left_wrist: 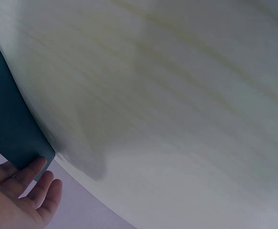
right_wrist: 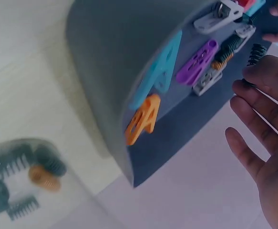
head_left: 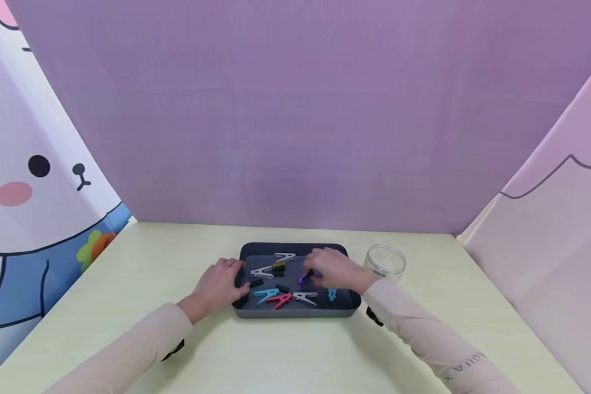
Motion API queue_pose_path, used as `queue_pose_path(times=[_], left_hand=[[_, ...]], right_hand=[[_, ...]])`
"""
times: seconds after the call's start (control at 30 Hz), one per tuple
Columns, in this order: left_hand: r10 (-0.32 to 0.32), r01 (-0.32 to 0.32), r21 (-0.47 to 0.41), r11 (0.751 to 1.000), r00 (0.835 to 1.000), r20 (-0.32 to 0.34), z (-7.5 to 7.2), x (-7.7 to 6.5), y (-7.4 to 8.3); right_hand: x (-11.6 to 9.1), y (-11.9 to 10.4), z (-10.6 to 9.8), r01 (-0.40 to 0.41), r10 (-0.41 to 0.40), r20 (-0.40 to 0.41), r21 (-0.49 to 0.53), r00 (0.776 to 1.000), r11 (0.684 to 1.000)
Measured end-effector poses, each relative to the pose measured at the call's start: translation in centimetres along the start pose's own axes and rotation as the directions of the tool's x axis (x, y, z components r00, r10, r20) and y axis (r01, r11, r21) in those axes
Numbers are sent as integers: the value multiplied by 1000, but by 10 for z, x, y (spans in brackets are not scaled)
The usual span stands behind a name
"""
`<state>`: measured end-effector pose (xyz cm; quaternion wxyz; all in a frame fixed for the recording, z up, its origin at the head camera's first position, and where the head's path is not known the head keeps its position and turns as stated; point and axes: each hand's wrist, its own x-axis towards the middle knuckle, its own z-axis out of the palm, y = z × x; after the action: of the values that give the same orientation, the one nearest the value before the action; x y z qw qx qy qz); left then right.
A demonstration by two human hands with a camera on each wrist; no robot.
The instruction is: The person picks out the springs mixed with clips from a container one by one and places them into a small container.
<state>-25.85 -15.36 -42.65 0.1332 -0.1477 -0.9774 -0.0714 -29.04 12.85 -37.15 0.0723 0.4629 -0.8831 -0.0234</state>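
Note:
A dark grey tray [head_left: 295, 314] holds several plastic clothespins, such as a red one [head_left: 279, 300] and a purple one [right_wrist: 197, 62], among small black coil springs [head_left: 256, 283]. My right hand [head_left: 336, 269] is over the tray's right half, pinching a black coil spring [right_wrist: 257, 54] between thumb and fingertips. With the thumb inside the rim and the other fingers outside, my left hand [head_left: 219, 284] holds the tray's left side. The left wrist view shows its fingers [left_wrist: 36, 169] against the tray's corner.
A clear round jar [head_left: 385, 260] stands right of the tray, beyond my right forearm. Several dark springs and an orange one [right_wrist: 44, 178] are inside it. The pale tabletop [head_left: 256, 355] meets a purple backdrop [head_left: 295, 137] behind and patterned cloth at both sides.

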Motion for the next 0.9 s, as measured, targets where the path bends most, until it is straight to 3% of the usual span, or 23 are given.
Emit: queue_pose_path(times=[0.53, 0.9], left_hand=[[5, -5, 2, 1000, 1000, -15, 1, -1, -1], [4, -4, 0, 1000, 1000, -9, 0, -1, 0]], right_hand=[[-39, 33, -29, -77, 87, -133, 80, 987, 994], [-72, 60, -49, -191, 215, -221, 122, 951, 974]])
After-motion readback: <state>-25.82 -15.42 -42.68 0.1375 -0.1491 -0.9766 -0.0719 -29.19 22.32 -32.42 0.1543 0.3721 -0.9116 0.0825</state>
